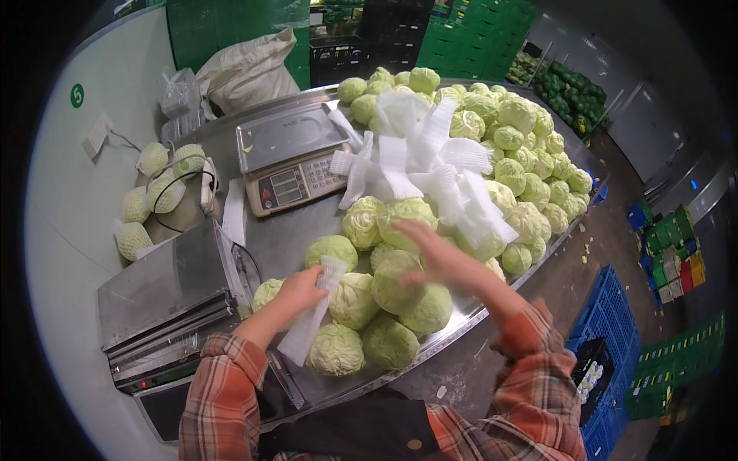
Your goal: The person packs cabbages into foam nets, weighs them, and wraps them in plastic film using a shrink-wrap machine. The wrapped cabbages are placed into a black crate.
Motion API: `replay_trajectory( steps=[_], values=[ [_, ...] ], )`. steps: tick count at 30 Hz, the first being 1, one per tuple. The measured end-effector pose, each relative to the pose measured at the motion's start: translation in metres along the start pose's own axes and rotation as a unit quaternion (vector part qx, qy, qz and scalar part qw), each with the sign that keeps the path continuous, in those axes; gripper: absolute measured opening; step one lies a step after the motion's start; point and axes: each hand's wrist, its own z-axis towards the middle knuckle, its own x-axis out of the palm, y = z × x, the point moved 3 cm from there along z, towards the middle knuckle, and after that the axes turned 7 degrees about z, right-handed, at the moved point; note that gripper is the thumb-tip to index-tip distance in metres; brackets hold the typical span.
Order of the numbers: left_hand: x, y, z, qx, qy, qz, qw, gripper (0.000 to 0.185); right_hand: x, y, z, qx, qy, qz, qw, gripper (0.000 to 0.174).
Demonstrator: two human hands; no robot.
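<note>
My left hand grips a flat white foam net sleeve, which hangs down beside a round green cabbage. My right hand, blurred and with its fingers apart, is over the near group of cabbages. Closest to it is a cabbage resting on top of others; whether the fingertips touch it I cannot tell. Beyond, a loose pile of white foam net sleeves lies on a large heap of cabbages.
A digital scale with a metal pan stands on the steel table. Left are a wrapping machine, cables and several net-covered cabbages. A white sack stands behind. Blue pallets are on the floor at right.
</note>
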Motion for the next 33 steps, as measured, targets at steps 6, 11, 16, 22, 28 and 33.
replay_trajectory(
  steps=[6, 11, 16, 22, 28, 33],
  values=[
    [-0.005, -0.008, 0.023, -0.050, -0.007, -0.161, 0.986, 0.045, 0.037, -0.013, -0.015, 0.005, 0.021, -0.073, 0.997, 0.084],
    [-0.020, -0.037, 0.029, -0.016, 0.082, -0.530, 0.844, 0.035, 0.029, -0.050, 0.003, 0.051, -0.078, 0.184, 0.979, 0.078],
    [-0.065, -0.053, 0.037, 0.041, -0.065, -0.535, 0.842, 0.033, 0.024, -0.050, 0.062, 0.221, -0.069, 0.469, 0.853, 0.071],
    [-0.146, 0.032, 0.091, 0.003, -0.212, -0.498, 0.841, 0.025, 0.043, -0.054, 0.221, 0.302, 0.039, 0.617, 0.725, 0.063],
    [-0.212, 0.104, 0.199, -0.040, -0.306, -0.456, 0.835, 0.025, 0.038, -0.075, 0.365, 0.195, 0.078, 0.487, 0.848, 0.079],
    [-0.224, 0.156, 0.260, -0.112, -0.314, -0.376, 0.865, 0.025, 0.029, -0.104, 0.429, 0.235, 0.055, 0.257, 0.936, 0.083]
  ],
)
